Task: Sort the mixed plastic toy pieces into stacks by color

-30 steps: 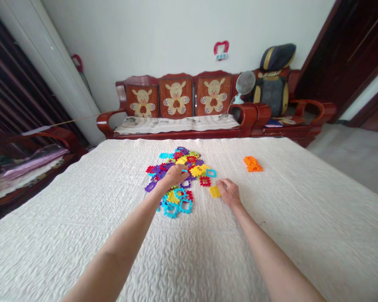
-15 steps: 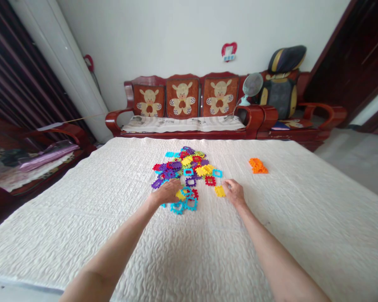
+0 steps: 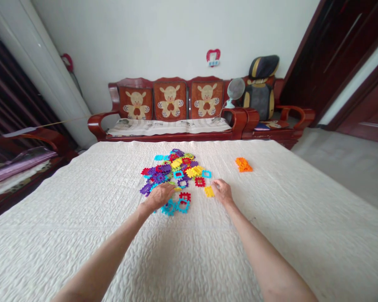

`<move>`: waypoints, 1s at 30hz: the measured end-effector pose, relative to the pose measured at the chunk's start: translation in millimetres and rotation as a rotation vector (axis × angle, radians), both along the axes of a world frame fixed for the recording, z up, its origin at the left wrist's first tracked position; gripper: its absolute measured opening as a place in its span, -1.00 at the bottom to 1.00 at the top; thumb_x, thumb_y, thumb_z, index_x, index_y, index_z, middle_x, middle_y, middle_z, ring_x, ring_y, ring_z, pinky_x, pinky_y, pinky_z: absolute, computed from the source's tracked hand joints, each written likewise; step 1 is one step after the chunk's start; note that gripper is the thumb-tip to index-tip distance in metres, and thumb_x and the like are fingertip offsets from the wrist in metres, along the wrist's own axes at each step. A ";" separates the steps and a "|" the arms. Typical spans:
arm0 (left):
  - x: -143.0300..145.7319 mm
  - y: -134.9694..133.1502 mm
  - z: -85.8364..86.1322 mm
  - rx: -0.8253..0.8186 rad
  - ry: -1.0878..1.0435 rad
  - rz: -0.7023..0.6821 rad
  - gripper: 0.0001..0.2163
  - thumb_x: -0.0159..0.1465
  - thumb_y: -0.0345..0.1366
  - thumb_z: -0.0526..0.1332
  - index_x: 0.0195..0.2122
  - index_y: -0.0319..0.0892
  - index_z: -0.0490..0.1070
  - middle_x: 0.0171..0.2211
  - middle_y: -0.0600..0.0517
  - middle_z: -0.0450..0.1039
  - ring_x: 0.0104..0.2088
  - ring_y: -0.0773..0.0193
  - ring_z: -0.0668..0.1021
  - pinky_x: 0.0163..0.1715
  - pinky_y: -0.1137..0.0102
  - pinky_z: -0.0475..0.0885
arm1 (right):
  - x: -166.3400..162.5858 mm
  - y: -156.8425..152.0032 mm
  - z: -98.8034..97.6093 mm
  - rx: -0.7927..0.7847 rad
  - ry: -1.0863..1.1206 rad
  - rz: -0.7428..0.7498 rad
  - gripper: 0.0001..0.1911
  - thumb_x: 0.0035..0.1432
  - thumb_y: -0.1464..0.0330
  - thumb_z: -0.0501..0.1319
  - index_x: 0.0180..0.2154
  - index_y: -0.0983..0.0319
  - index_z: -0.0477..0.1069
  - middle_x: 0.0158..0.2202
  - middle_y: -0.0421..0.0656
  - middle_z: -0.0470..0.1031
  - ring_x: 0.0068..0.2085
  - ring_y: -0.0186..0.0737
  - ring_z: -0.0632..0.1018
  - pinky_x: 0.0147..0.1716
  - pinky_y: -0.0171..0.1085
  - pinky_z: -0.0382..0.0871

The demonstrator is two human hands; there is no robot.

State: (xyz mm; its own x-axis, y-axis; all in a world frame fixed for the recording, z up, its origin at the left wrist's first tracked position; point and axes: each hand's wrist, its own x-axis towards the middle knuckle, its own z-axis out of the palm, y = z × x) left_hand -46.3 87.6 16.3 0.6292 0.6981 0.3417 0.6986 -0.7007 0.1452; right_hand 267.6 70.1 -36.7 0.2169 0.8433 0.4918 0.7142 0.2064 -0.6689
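My left hand (image 3: 161,195) is over the near left side of a heap of plastic interlocking tiles (image 3: 164,168). Its fingers are closed on a yellow tile (image 3: 177,189), seen nearly edge-on at the fingertips. Blue frame tiles (image 3: 183,206) and a red tile (image 3: 185,197) lie by this hand, partly hidden under it. To the right, my right hand (image 3: 223,191) has curled fingers at the right edge of another yellow tile (image 3: 209,191), apparently pinching it. A red window-shaped tile (image 3: 200,182) lies just beyond.
A small group of orange tiles (image 3: 244,165) sits apart at the right. Everything rests on a cream quilted cover (image 3: 189,256). Behind it stand a wooden sofa with bear cushions (image 3: 170,100), a small fan (image 3: 235,89) and a chair with a massage pad (image 3: 261,100).
The view has turned slightly to the right. My left hand has lifted and tilted a yellow tile, uncovering more of the red tile. The right hand stays beside its yellow tile.
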 end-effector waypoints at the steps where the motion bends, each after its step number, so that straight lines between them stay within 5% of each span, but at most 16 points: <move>1: -0.6 1.2 1.6 -0.022 -0.019 -0.001 -0.76 0.38 -0.26 0.02 -0.14 -0.12 0.48 -0.24 -0.07 0.53 -0.19 0.25 0.56 -0.14 0.39 0.46 | -0.1 -0.4 -0.1 -0.001 0.002 -0.002 -0.70 0.08 0.20 0.04 -0.45 0.20 0.46 -0.36 -0.02 0.58 -0.27 -0.09 0.58 -0.22 -0.18 0.40; 8: 4.5 20.5 22.4 -0.178 -0.225 0.192 -0.67 0.36 -0.19 -0.03 -0.28 -0.17 0.51 -0.46 0.02 0.49 -0.48 0.33 0.49 -0.44 0.48 0.29 | -0.9 -2.5 -1.8 0.007 0.050 0.020 -0.70 0.12 0.19 0.06 -0.41 0.20 0.48 -0.35 -0.06 0.59 -0.26 -0.13 0.58 -0.21 -0.22 0.39; 15: 78.8 45.1 32.7 -0.194 -0.217 0.340 -0.67 0.36 -0.25 -0.03 -0.25 -0.18 0.54 -0.41 -0.03 0.54 -0.37 0.26 0.56 -0.39 0.47 0.29 | -0.9 -7.1 4.7 0.008 0.133 0.034 -0.69 0.16 0.16 0.07 -0.38 0.20 0.49 -0.34 -0.08 0.60 -0.25 -0.14 0.58 -0.20 -0.24 0.40; 20: 121.5 51.6 20.9 -0.211 -0.215 0.406 -0.67 0.37 -0.27 -0.04 -0.11 -0.20 0.52 -0.24 -0.13 0.56 -0.24 0.17 0.59 -0.26 0.41 0.38 | -1.1 -10.9 9.9 -0.004 0.178 0.045 -0.71 0.18 0.17 0.09 -0.37 0.19 0.49 -0.33 -0.09 0.60 -0.24 -0.13 0.58 -0.19 -0.24 0.41; 30: 143.8 50.7 -21.4 -0.171 -0.342 0.371 -0.65 0.35 -0.39 -0.03 0.02 -0.20 0.48 -0.04 -0.12 0.51 -0.02 0.16 0.52 -0.02 0.33 0.42 | -2.1 -13.9 9.1 0.021 0.230 0.069 -0.74 0.21 0.20 0.10 -0.30 0.20 0.47 -0.28 -0.08 0.57 -0.19 -0.14 0.56 -0.15 -0.23 0.43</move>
State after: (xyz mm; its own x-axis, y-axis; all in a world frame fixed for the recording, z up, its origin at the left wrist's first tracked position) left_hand 97.4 138.2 -5.1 0.2019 0.9163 0.3458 0.7880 -0.3617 0.4983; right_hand 265.6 56.2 -27.6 0.2672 0.8503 0.4534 0.5275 0.2647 -0.8073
